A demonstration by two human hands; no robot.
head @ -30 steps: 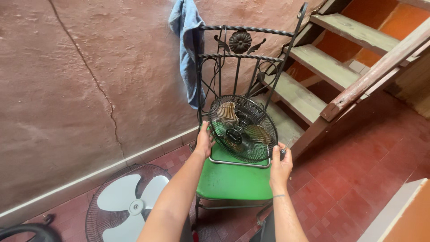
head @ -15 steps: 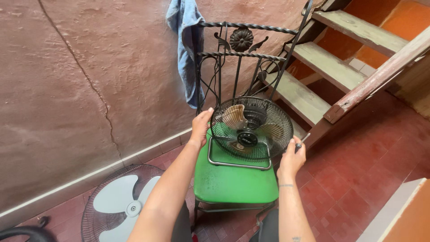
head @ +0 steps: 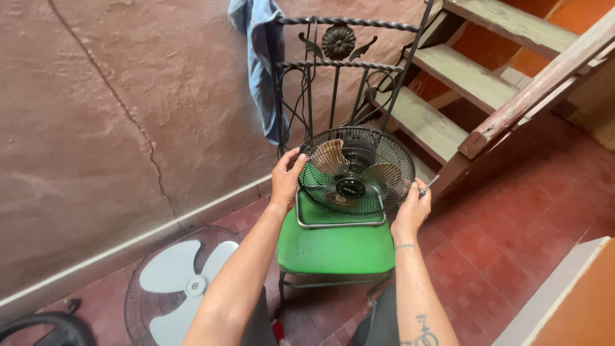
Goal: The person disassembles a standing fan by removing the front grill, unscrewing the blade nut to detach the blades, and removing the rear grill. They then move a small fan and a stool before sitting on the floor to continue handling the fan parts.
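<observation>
- A dark round hoop (head: 38,325), maybe a wheel or another fan ring, peeks in at the far left corner of the red tile floor (head: 512,256). I cannot tell which it is.
- A big wire fan cage with pale blue-white blades (head: 182,285) lies flat on the floor beside the rough pink-brown wall (head: 96,128). It has no stand on it, and nobody touches it.
- A blue cloth (head: 262,57) hangs off the back of the black curly metal chair with a green seat (head: 336,247).
- The left hand (head: 286,179) is curled on the left rim of the small black wire fan with brown-gold blades (head: 355,170). Thumb and fingers wrap the edge of the cage.
- The small fan stands on its bent grey metal foot bar (head: 339,222) on the green seat, tipped back a bit, near the chair back.
- The front cage of this fan is on, and the blades sit inside it. So, as far as I can see, it is not opened up yet.
- The right hand (head: 410,208) touches the right rim of the cage. It is closed around a thin silver tool (head: 428,186) that sticks out past the fingers. It may be a screwdriver, but it is too small to tell.
- Grey wooden steps with a brown rail (head: 487,90) go up on the right.
</observation>
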